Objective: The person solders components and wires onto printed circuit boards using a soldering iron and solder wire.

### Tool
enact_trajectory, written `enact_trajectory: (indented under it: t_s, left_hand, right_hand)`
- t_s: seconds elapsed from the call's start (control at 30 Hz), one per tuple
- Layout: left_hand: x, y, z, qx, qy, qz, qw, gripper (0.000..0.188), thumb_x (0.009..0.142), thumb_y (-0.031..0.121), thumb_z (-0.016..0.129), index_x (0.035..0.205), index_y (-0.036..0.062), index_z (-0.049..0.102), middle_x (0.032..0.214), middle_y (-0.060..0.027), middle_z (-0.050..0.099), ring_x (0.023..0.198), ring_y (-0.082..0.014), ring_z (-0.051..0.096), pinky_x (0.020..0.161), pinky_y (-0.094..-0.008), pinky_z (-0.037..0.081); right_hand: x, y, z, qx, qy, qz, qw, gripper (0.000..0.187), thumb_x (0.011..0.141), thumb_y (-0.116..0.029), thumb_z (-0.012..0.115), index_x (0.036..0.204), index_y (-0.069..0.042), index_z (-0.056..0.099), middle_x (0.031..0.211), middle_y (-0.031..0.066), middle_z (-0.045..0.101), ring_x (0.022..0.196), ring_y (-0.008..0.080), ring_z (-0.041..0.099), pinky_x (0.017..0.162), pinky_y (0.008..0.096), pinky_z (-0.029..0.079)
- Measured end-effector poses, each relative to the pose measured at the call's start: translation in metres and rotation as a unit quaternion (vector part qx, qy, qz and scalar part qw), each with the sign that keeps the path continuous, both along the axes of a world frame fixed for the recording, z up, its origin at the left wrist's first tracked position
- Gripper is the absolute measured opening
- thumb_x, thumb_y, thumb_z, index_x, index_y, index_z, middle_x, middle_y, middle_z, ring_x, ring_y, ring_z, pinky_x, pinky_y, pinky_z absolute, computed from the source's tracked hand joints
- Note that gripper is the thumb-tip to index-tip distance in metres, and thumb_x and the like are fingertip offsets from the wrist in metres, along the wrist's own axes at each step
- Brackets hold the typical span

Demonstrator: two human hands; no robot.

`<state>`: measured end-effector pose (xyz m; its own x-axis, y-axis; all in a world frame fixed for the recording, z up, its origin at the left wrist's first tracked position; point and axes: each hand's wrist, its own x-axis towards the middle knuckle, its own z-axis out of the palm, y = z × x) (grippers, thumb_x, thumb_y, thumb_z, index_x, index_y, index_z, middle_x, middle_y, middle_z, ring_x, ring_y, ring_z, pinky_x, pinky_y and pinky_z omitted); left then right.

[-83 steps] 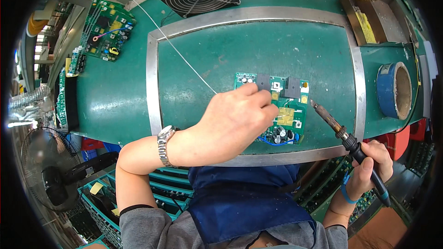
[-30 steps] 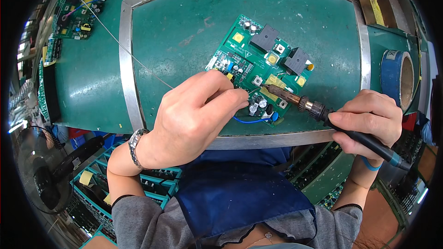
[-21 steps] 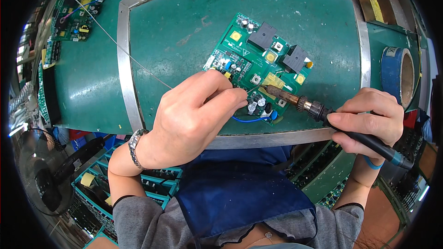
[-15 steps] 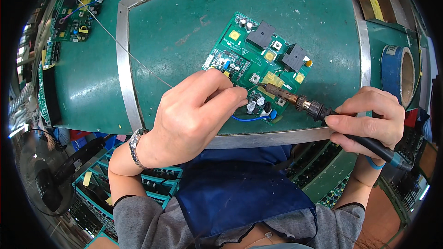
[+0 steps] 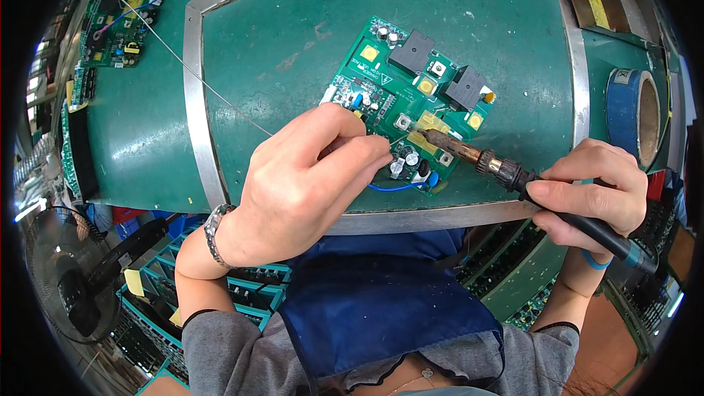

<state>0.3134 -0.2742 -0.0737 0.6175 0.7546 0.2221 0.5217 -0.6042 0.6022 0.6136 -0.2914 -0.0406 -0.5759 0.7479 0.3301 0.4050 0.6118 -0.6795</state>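
A green circuit board (image 5: 379, 73) lies tilted on the bench mat, with two dark grey block components, yellow tape patches and a blue wire (image 5: 396, 188) along its near edge. My right hand (image 5: 595, 189) is closed around the black handle of a soldering iron (image 5: 506, 172). The iron's tip is over the board's middle, beside a yellow tape patch; whether it touches cannot be told. My left hand (image 5: 308, 169) is closed in a pinch at the board's near left edge, on a thin grey solder wire (image 5: 192, 72) running in from the upper left. Its fingers hide part of the board.
A metal frame (image 5: 196, 103) borders the green mat. More circuit boards (image 5: 121, 22) are stacked at the far left. On the right stands a blue tape roll (image 5: 623, 114). Below the bench are a fan (image 5: 77, 279) at left and teal racks (image 5: 249, 290) holding boards.
The soldering iron and my right hand have shifted slightly right, drawing the tip away from the spot near my left fingers. The board and my left hand have moved a little up and left.
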Motion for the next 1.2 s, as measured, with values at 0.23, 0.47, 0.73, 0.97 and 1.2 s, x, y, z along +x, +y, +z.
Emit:
enact_trajectory:
  t_s: [0.23,0.47,0.73,0.97,1.2]
  left_hand:
    - [0.0,0.0,-0.002,0.022,0.001,-0.002,1.0,0.021,0.072,-0.002,0.077,0.092,0.0012,0.071,0.085,-0.0083,0.057,0.066,-0.0172,0.059,0.055,-0.028,0.046]
    - [0.001,-0.002,0.007,-0.026,-0.028,0.017,0.999,0.023,0.072,-0.003,0.076,0.093,0.003,0.071,0.084,-0.008,0.057,0.068,-0.0181,0.059,0.056,-0.0282,0.046]
    - [0.009,0.006,0.008,0.026,0.038,-0.063,0.997,0.028,0.067,-0.003,0.075,0.093,0.0042,0.071,0.08,-0.0057,0.055,0.065,-0.018,0.054,0.054,-0.029,0.044]
    - [0.015,0.005,0.002,0.029,0.033,-0.078,0.996,0.029,0.066,-0.003,0.075,0.094,0.0043,0.072,0.078,-0.0046,0.053,0.064,-0.017,0.053,0.052,-0.0282,0.043]
    - [0.017,0.009,0.007,0.038,0.041,-0.09,0.994,0.031,0.064,-0.004,0.075,0.094,0.0043,0.073,0.078,-0.0045,0.054,0.064,-0.0166,0.053,0.051,-0.028,0.043]
  right_hand:
    - [-0.006,0.001,-0.002,0.002,0.009,-0.004,1.0,0.027,0.065,-0.016,0.083,0.09,-0.007,0.077,0.072,0.0054,0.065,0.056,0.0152,0.062,0.048,0.0241,0.048]
    - [0.009,-0.006,0.007,0.005,0.009,0.008,1.0,0.028,0.069,-0.019,0.082,0.09,-0.003,0.074,0.072,0.0084,0.064,0.057,0.017,0.062,0.047,0.0241,0.047]
    - [0.033,-0.004,-0.004,-0.095,0.032,-0.07,0.993,0.029,0.066,-0.023,0.075,0.084,0.0,0.073,0.066,0.0106,0.063,0.057,0.0186,0.059,0.05,0.0272,0.044]
    - [0.042,0.014,-0.017,-0.157,0.045,-0.038,0.986,0.028,0.067,-0.022,0.075,0.085,0.0,0.073,0.069,0.011,0.067,0.06,0.0178,0.06,0.053,0.0271,0.044]
    - [0.045,0.027,-0.019,-0.197,0.051,-0.016,0.979,0.027,0.069,-0.019,0.075,0.088,0.0,0.074,0.072,0.0095,0.067,0.064,0.0147,0.058,0.055,0.0253,0.041]
